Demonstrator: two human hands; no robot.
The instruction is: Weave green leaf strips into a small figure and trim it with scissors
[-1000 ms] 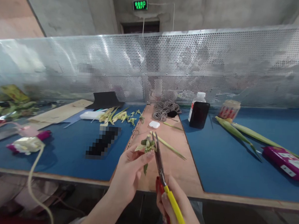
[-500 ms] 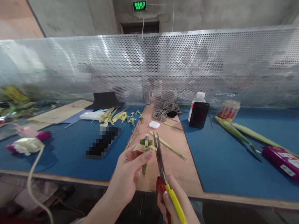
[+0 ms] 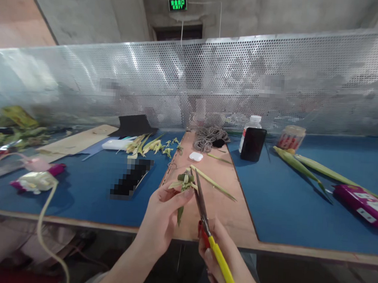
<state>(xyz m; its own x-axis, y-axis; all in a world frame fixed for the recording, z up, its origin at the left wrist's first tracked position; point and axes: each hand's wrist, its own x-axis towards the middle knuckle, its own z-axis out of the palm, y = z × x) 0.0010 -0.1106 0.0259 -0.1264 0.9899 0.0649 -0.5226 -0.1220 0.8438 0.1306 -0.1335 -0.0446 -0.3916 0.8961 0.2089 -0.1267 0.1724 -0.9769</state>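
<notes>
Left hand pinches the leaf piece at twelve o'clock; right hand grips parted scissors beside it! Strips stick out, trimming looks unfinished; similar pieces, seemingly done, lie at eleven.

The bench is showing a wood-coloured strip between two blue surfaces. Grey cord, a small white case and pale green leaf strips are lying on the strip. To its right, a black slab is standing before a white-capped bottle, near a jar, long leaves and a purple object. To its left, leaf pieces are lying near a blurred dark object.
</notes>
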